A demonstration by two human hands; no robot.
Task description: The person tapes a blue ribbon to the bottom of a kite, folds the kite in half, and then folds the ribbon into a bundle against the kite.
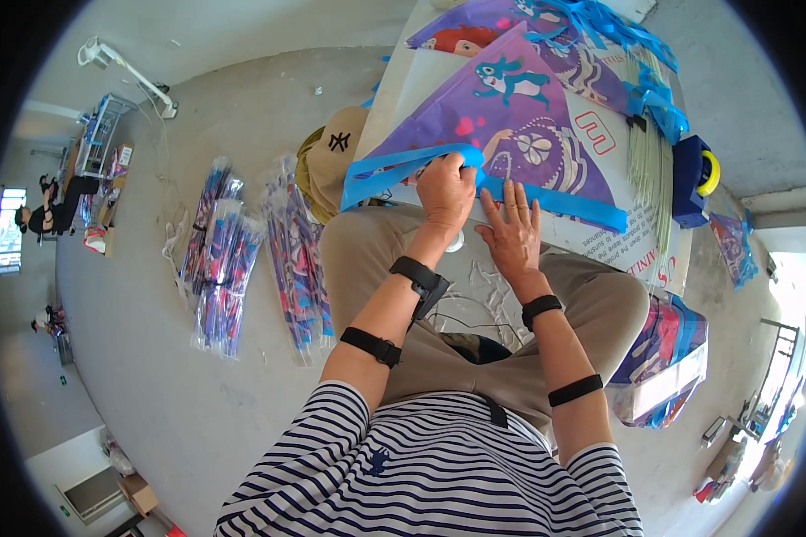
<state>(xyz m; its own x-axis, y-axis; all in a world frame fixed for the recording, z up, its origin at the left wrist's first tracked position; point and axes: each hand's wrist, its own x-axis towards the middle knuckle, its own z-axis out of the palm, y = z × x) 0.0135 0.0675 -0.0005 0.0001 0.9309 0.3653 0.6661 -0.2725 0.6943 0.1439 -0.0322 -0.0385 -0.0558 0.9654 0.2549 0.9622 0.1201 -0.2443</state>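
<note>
A purple triangular kite [457,107] with printed cartoon figures and blue edging lies on a white-topped table in front of me. My left hand [446,190] is closed on the blue edge strip [390,168], which is folded up along the kite's near left side. Its fingertips are curled and partly hidden. Beside it, my right hand [513,234] rests flat, fingers spread, on the blue strip along the near edge. That strip runs on to the right as far as a loose-looking end. More purple kite pieces with blue ribbons [600,27] are piled at the far side.
Thin pale rods [650,179] hang at the table's right, near a blue tape dispenser [690,197] with a yellow roll. A beige cap [340,143] is left of the table. Bundles of packaged kites [219,268] lie on the floor; a full plastic bag [663,367] stands right.
</note>
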